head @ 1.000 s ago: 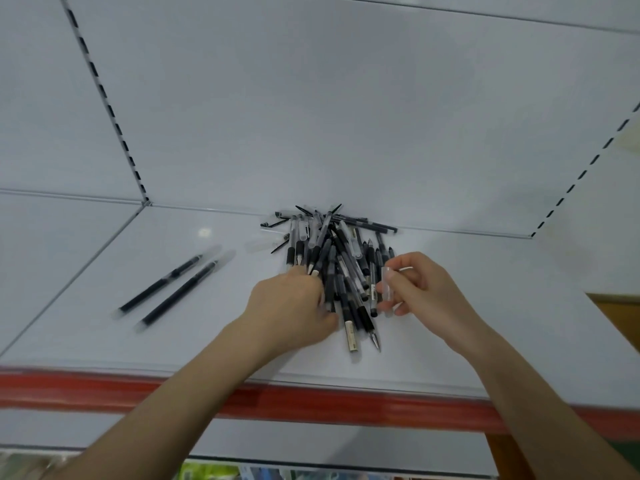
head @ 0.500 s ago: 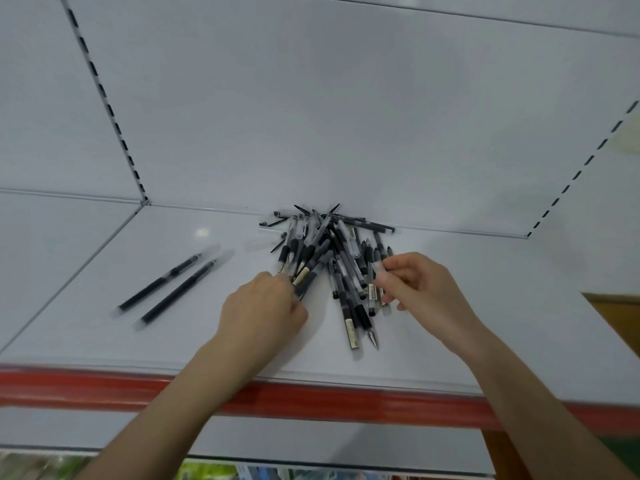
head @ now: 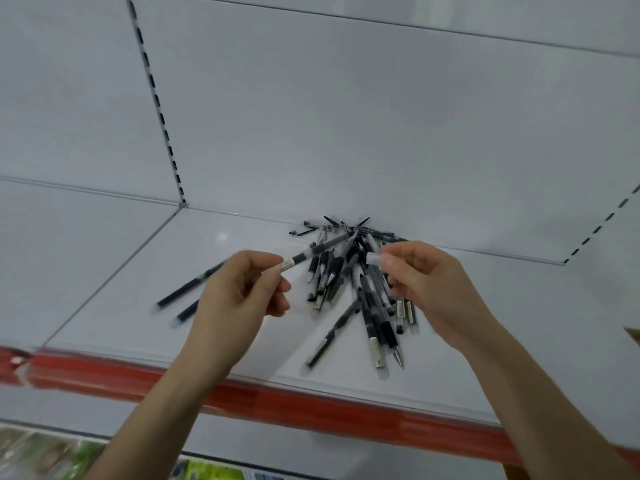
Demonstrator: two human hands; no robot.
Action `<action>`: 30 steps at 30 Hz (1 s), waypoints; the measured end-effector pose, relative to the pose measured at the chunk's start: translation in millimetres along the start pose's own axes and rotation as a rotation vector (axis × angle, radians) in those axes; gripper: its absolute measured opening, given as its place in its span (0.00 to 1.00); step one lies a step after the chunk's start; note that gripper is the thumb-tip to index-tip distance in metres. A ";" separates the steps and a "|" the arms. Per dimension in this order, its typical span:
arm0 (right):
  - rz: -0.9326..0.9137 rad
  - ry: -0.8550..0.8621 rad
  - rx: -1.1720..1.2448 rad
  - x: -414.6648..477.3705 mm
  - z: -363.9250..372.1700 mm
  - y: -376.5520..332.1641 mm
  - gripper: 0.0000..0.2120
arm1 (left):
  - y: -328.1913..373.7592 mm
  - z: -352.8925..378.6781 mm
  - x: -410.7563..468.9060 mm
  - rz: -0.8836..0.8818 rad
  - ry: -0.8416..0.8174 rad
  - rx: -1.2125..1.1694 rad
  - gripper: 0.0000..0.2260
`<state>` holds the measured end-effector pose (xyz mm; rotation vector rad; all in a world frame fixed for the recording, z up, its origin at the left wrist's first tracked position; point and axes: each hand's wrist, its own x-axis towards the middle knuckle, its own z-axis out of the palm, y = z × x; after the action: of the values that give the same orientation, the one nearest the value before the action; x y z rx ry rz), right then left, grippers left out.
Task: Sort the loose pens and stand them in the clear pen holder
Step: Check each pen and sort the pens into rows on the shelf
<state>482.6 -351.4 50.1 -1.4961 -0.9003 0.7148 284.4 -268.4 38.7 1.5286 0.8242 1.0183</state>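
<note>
— What do we have in our left hand [head: 239, 299]?

— One pen [head: 313, 252], pinched between thumb and fingertips at its pale labelled end. Its dark barrel slants up and to the right, lifted off the shelf [head: 114, 306], with the far end reaching over the pile.

— And our right hand [head: 426, 282]?

— Closed on a small clear cap [head: 374, 258], held between thumb and forefinger just above the pile. The other fingers are curled in.

— Where do the rest of the pens lie?

— The pile of pens [head: 360, 289] sits on the white shelf, toward the back edge and a little right of the middle, between our two hands. They fan out from the back wall toward the red front edge [head: 311, 403], crossing over one another. One loose pen [head: 330, 336] lies apart at the near side of the pile, slanted toward the front edge.

— Anything off to the left?

— Two dark pens [head: 180, 294] lie side by side on the left part of the shelf, partly hidden behind our left hand, well apart from the pile.

— Do we see the clear holder?

— We cannot tell where it stands.
</note>
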 end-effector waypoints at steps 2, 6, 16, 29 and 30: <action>-0.031 -0.007 0.037 0.3 0.5 -5.7 0.04 | 2.0 0.0 -1.1 -0.021 -0.021 -0.069 0.06; -0.070 -0.002 0.089 0.8 -2.2 -15.0 0.05 | 4.5 1.3 -2.5 -0.024 -0.062 -0.112 0.07; -0.105 -0.023 0.022 -4.0 -14.2 -19.5 0.07 | 4.7 6.7 -0.8 -0.006 -0.165 -0.103 0.08; -0.055 -0.126 -0.011 -5.2 -19.6 -23.0 0.05 | 0.7 2.4 4.1 0.035 -0.242 0.045 0.01; -0.054 -0.136 -0.018 -5.5 -17.4 -23.7 0.06 | 0.5 2.8 4.1 0.039 -0.260 0.069 0.02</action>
<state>491.3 -364.8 75.4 -1.4465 -1.0484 0.7781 288.5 -265.9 39.7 1.6992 0.6540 0.8035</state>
